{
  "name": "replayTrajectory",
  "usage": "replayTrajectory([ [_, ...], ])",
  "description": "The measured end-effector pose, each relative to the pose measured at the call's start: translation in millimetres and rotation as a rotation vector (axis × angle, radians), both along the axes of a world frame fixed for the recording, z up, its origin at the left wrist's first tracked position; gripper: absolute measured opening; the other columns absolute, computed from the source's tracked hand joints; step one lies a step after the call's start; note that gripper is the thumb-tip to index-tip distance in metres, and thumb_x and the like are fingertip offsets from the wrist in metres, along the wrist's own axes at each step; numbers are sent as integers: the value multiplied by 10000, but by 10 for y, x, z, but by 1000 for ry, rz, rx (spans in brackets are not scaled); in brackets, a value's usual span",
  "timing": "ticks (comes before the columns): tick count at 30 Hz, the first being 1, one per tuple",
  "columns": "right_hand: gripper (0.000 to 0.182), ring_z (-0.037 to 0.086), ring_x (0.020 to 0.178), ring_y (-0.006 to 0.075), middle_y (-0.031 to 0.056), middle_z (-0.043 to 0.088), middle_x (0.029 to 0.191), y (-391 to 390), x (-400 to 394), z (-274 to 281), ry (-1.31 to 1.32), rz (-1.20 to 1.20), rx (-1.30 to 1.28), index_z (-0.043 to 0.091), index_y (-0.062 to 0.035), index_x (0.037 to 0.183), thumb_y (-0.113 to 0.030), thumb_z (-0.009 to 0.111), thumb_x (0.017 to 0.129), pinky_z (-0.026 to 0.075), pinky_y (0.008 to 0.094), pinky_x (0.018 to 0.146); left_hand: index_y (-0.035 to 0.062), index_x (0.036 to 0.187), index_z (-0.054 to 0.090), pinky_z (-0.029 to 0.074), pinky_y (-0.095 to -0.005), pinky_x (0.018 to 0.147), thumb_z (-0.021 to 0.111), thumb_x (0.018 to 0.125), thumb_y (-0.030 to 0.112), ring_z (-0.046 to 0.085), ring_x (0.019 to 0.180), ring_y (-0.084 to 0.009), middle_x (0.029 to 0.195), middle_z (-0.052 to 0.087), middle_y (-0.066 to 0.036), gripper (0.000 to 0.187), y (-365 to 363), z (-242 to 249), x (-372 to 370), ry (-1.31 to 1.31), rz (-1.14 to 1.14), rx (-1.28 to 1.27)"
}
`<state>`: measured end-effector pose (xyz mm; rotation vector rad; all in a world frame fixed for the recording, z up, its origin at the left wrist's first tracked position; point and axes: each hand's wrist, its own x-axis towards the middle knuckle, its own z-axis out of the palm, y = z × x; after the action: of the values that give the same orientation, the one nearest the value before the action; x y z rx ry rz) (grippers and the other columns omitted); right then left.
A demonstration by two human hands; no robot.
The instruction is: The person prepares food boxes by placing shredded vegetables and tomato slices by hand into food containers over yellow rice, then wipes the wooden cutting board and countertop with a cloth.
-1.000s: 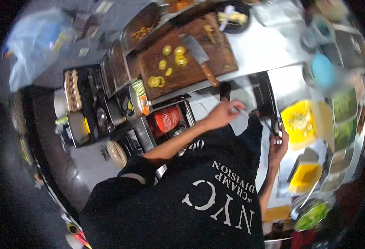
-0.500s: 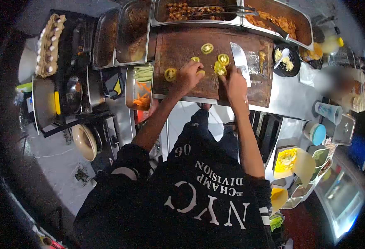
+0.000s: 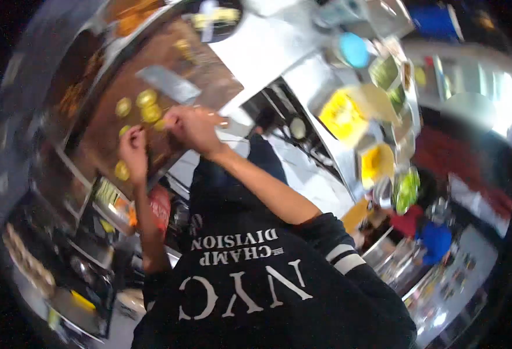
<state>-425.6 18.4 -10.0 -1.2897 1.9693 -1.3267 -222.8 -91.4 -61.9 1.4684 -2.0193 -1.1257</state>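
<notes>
Several round yellow-green slices lie on the brown cutting board (image 3: 107, 93); one slice (image 3: 123, 106) sits apart beyond a small cluster (image 3: 149, 104). My left hand (image 3: 133, 148) is over the board with fingers bent, touching a slice (image 3: 125, 130) at its fingertips. Below that hand lies another slice (image 3: 122, 170). My right hand (image 3: 193, 129) is curled beside the cluster, its fingertips at a slice (image 3: 160, 125); blur hides whether it grips it. The knife's wide blade (image 3: 168, 84) lies flat on the board, beyond my right hand.
A black bowl (image 3: 236, 17) with pale food stands past the board's corner. Right of it are a blue-lidded container (image 3: 353, 49) and yellow food on paper (image 3: 343, 114). A tray of cut vegetables (image 3: 109, 195) is near my left forearm. An egg tray (image 3: 29, 262) is far left.
The view has swung to the right, so the board now appears at the upper left and tilted. My right hand is more curled, and my left hand stays near the slices.
</notes>
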Motion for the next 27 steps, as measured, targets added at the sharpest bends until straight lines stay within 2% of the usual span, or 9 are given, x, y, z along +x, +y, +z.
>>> replayTrajectory([
  [4,145,663,759,154,79,705,878,1203,-626,370,-362,-242,308,703,-46,946,-131,730,832,531,299,667,10,1056,655,476,-289,783,623,925,126,585,853,-145,958,652,-57,178,120,274,-278,-95,-118,-101],
  [5,171,683,757,223,113,713,876,1588,-800,289,-436,-389,174,692,-36,975,-94,708,815,548,327,706,11,1055,657,474,-284,784,620,930,133,585,853,-143,951,656,-55,178,102,227,-269,-127,-144,-108],
  [6,164,679,751,184,107,720,872,1993,-1056,197,-133,-462,226,697,-22,978,-104,709,836,555,301,704,13,1052,657,475,-284,788,622,930,138,589,859,-143,957,659,-55,179,125,172,-293,-130,-129,-101],
  [7,156,670,734,143,93,719,839,2292,-1289,481,-300,-647,351,705,-27,957,-116,728,831,539,282,667,14,1049,656,475,-283,792,624,929,144,594,864,-142,962,662,-55,180,152,162,-319,-134,-114,-97],
  [11,166,647,659,154,103,714,806,3566,-2020,71,-43,-910,498,710,-38,959,-124,737,819,508,287,627,23,1057,647,481,-287,801,618,938,178,617,872,-147,975,675,-58,197,157,99,-463,-193,-111,-95],
  [18,294,650,729,179,117,709,938,3691,-2294,28,5,-1146,372,677,-15,1087,-105,736,813,512,292,691,32,1076,641,478,-288,816,622,943,201,619,874,-157,979,675,-57,216,286,310,-829,-262,-80,-132],
  [21,260,635,783,165,97,692,951,3554,-2026,169,-222,-1124,343,669,-6,1076,-65,714,827,510,299,705,40,1087,644,479,-293,828,623,936,206,612,880,-162,962,669,-65,225,454,445,-924,-169,-138,-165],
  [25,242,640,785,144,67,698,969,3386,-1678,-101,-170,-861,459,674,-42,1077,-61,710,838,518,271,672,34,967,692,497,-321,799,651,869,180,639,833,-192,902,677,-111,181,527,410,-886,-201,-46,-151],
  [27,219,615,778,134,58,684,944,3179,-1603,-27,-160,-760,435,669,-21,1065,-112,702,869,497,269,702,40,1000,656,471,-266,753,677,875,114,570,799,-125,872,632,-29,148,441,306,-812,-91,-12,-132],
])
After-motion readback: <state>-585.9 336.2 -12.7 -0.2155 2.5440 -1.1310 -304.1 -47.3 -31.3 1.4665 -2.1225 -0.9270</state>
